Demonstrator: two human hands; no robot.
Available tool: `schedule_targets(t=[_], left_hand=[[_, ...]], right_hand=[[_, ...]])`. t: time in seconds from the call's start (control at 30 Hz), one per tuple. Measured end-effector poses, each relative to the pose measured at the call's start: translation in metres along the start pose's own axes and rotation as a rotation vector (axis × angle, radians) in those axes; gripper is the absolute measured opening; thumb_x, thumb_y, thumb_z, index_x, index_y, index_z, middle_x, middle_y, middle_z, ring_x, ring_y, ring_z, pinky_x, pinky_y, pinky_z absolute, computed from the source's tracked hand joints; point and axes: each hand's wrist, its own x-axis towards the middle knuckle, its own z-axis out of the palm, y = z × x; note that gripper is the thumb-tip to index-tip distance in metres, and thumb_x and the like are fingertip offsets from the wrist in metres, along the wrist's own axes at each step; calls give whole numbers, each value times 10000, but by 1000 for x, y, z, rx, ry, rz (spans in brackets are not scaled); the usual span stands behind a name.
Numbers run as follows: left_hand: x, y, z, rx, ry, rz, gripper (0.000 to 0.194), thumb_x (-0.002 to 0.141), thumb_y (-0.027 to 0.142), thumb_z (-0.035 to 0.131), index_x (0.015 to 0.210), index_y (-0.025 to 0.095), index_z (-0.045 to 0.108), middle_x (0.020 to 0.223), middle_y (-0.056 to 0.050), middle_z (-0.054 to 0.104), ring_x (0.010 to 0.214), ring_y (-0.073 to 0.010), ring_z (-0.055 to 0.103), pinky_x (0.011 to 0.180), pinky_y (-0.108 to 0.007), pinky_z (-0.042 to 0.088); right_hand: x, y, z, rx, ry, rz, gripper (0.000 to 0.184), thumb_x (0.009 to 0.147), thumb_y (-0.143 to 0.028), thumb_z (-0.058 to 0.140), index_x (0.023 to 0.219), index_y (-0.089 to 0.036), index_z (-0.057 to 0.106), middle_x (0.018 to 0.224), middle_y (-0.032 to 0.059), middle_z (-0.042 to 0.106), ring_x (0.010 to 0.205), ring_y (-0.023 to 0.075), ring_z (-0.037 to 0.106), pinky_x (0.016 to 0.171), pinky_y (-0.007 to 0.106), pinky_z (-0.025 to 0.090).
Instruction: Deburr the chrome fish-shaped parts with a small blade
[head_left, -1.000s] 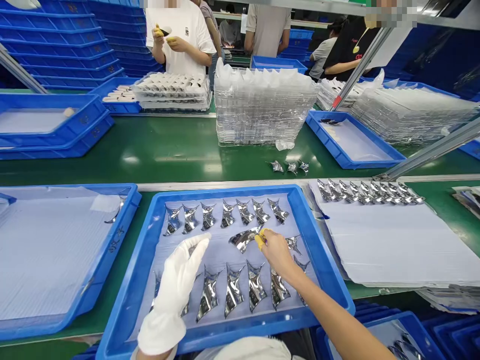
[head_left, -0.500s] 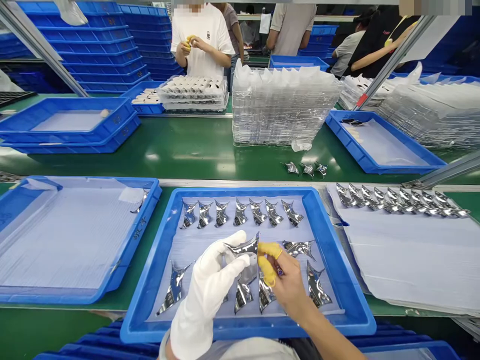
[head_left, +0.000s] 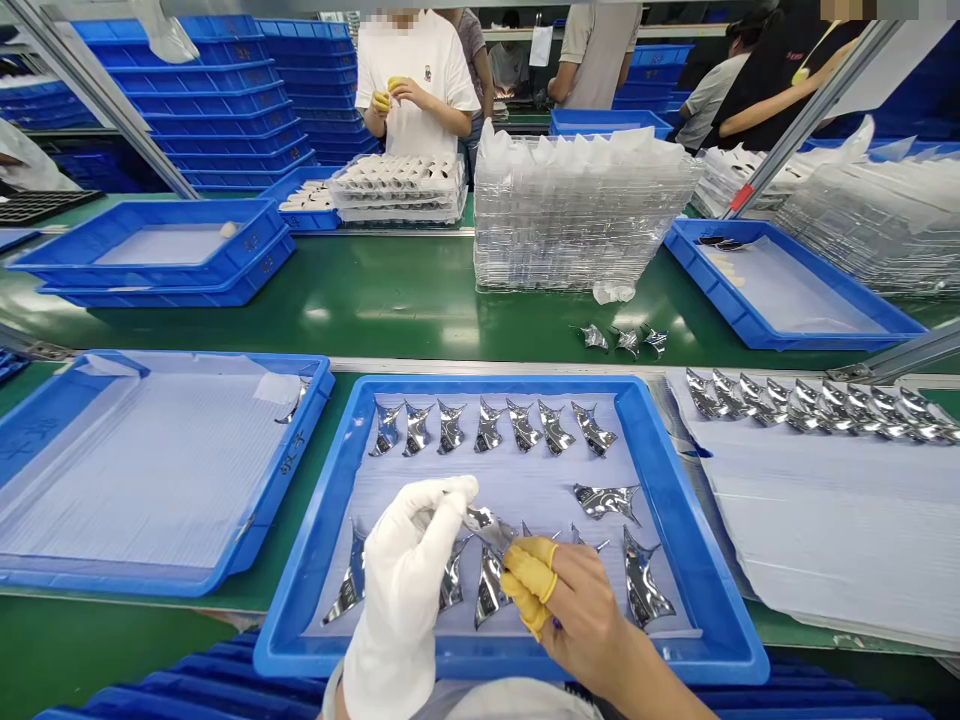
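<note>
My left hand (head_left: 409,575), in a white glove, pinches one end of a shiny chrome-like curved piece (head_left: 491,527). At its other end my right hand (head_left: 566,605), with yellow finger cots, is closed on the same piece, partly hiding it. Both hands are above a blue tray (head_left: 701,560) lined with pale sheeting. Similar mirror-finish pieces lie in it: a back row (head_left: 489,426), one sideways piece (head_left: 607,502) at the right, and a front row (head_left: 646,580) partly covered by my hands.
A lined blue tray (head_left: 172,470) stands at left. On the right, chrome pieces (head_left: 810,405) line the far edge of a pale sheet stack (head_left: 832,530). Beyond are three small pieces (head_left: 626,341), clear plastic trays (head_left: 577,220) and a metal post (head_left: 817,110). A co-worker (head_left: 416,80) stands opposite.
The right hand has lifted the curved piece from the tray's middle and brought it to the left hand. Both hands now hold it lower and tilted. The camera view has turned left.
</note>
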Motion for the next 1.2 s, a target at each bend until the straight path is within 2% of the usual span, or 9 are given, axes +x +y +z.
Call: schedule_targets(t=[0.1,0.2,0.33,0.43,0.57,0.67,0.83,1.07,1.2], left_hand=[[-1,-1,-4,1,5,26,233,964,442,696,936,242,810,977,-4,816,887,-149,729,854,-212,581],[-2,-4,-5,-2,-29,91,175,984,382,685,1042,276,811,1061,8,820,984,-150,736,928,-219,568],[-3,-7,-3,15,-94,304,274,896,221,797,1147,331,778,1017,31,806,929,-139,726,884,-233,581],[-3,-6,-1,13,-119,450,301,904,147,768,1148,322,770,964,9,791,927,-165,706,849,-287,584],[-6,-3,1,45,-122,626,291,935,138,707,1173,296,759,931,-25,790,979,-219,699,886,-391,565],[-8,2,1,131,-157,715,283,951,177,687,1197,301,752,876,-17,787,925,-229,712,965,-465,536],[-10,8,-1,162,-226,780,394,955,113,671,1294,311,712,921,-6,771,940,-203,690,1024,-448,482],[-7,6,-2,152,-240,713,464,919,54,684,1302,315,698,975,-16,766,1038,-217,652,981,-411,488],[-7,5,-4,178,-255,719,476,914,51,687,1310,315,693,1017,-10,775,1040,-207,660,1000,-399,490]], right_hand=[[-1,2,2,-30,17,-3,222,1100,-184,453,1123,-194,674,797,73,785,683,184,765,593,282,571],[-2,4,3,-46,35,7,225,1091,-187,467,1130,-195,688,768,69,778,668,184,760,591,279,578],[-5,8,5,-42,17,9,240,1094,-185,455,1135,-191,691,897,107,815,750,185,779,610,272,577],[-9,13,8,-27,16,28,243,1086,-168,448,1100,-193,690,954,117,817,783,190,774,604,274,548],[-12,19,16,116,16,111,278,1073,-161,437,909,-212,656,716,35,728,572,161,640,514,263,438],[-13,22,19,264,-30,198,304,1068,-192,444,836,-218,639,644,10,648,556,162,567,522,261,418],[-12,22,22,445,-52,295,353,1072,-260,432,777,-220,621,630,2,583,569,159,504,544,261,407],[-6,17,20,519,-47,311,442,1112,-379,389,708,-228,483,597,-40,478,533,127,382,516,248,333],[-5,15,18,551,-68,355,470,1106,-408,409,677,-223,457,592,-43,464,530,118,390,515,243,339]])
